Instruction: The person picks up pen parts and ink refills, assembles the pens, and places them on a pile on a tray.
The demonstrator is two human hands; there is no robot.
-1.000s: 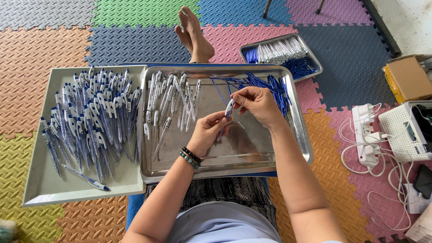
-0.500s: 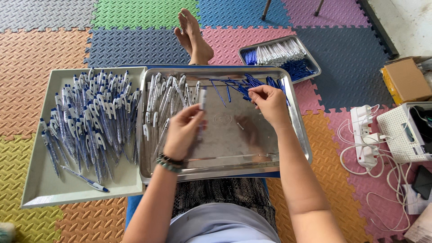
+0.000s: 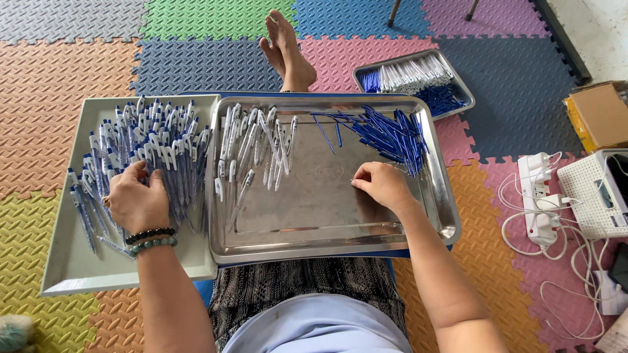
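Left hand (image 3: 135, 199) spread on assembled pens (image 3: 150, 157) (right hand (image 3: 381, 185) curled, contents unclear).

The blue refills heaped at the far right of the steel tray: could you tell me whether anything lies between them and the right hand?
Nothing visible does. The right hand rests on the bare floor of the steel tray, just below the heap of blue refills, its fingers almost at the nearest ones. The white pen barrels lie well to the left.

Blue refills (image 3: 386, 134), white-and-blue pens (image 3: 147, 157), silver tray (image 3: 327, 222).
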